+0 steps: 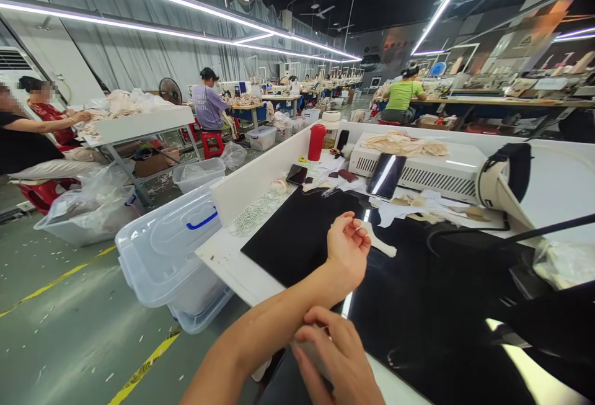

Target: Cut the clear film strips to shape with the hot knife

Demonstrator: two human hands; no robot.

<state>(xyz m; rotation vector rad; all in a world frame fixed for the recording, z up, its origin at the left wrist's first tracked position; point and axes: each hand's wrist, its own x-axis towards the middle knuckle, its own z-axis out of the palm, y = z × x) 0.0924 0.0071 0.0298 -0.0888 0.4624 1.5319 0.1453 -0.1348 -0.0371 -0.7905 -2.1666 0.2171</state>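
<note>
My left hand (pixel 348 247) is raised over the black board (pixel 297 231), palm turned up. Its fingers are loosely curled and apart, with nothing visible in them. Just behind those fingertips a small cream fabric piece (pixel 383 245) lies on the board. Lower down, my right hand (pixel 337 355) is at the underside of my left forearm, fingers bent and spread. Its fingertips are close against the forearm's skin; whether they press on it I cannot tell. No object shows in that hand.
Along the table's back are a white machine (pixel 418 166) topped with cream fabric, a phone (pixel 385 175), a red cup (pixel 317 142) and paper scraps. White cord (pixel 255 213) lies left. Lidded plastic bins (pixel 162 244) stand beside the table. Several people sit at other tables.
</note>
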